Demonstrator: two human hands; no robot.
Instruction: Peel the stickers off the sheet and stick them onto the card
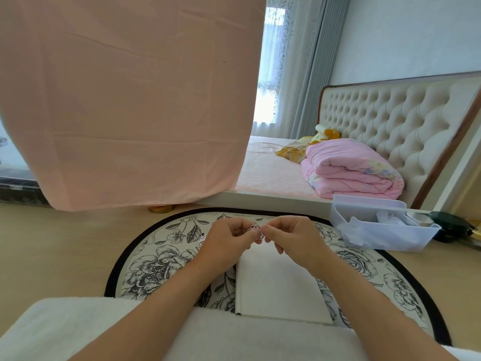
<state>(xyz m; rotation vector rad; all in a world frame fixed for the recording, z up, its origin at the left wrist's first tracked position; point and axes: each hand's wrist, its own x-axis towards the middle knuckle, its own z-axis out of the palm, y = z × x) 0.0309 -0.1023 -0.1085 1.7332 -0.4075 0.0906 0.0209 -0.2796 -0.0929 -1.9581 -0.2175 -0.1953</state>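
Observation:
A small sticker piece (pixel 254 228) with a pink and white figure is held up between both hands above the round flowered mat (pixel 156 259). My left hand (pixel 229 237) pinches it from the left with curled fingers. My right hand (pixel 289 237) pinches its right edge with thumb and forefinger. Below the hands lies a white folded card (pixel 276 285) on the mat, partly hidden by my forearms. Another small sticker (pixel 201 241) lies on the mat just left of my left hand.
A clear plastic bin (pixel 377 225) with white contents stands at the right of the mat, with dark round objects (pixel 450 225) beyond it. A gold lid (pixel 160 208) sits under the hanging pink cloth (pixel 125 100). A bed with a folded pink quilt (pixel 351 170) is behind.

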